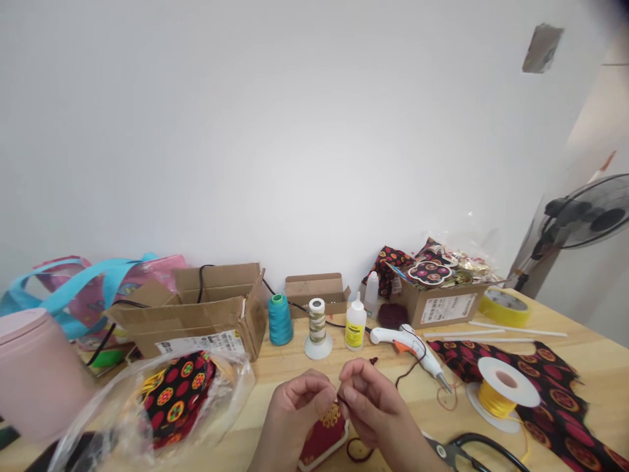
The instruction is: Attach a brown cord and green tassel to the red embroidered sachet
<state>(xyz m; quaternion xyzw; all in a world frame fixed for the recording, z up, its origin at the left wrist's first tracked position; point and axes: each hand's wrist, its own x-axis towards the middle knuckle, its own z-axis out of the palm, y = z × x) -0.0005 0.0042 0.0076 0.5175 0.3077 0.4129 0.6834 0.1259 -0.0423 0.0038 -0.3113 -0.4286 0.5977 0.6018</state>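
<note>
Left hand (301, 408) and right hand (372, 405), fingertips nearly meeting, each pinched closed on a thin dark cord (340, 398) between them; flat maroon, gold-patterned, pale-edged piece (324, 438) below the grip, white yellow-labelled plastic bottle (354, 328) beyond, black-handled scissors (441, 451) rightward.

There are three boxes (187, 324), two thread cones (280, 321), two bottles (354, 326), three white sticks (517, 328), one glue gun (432, 364), one red piece (325, 438).
</note>
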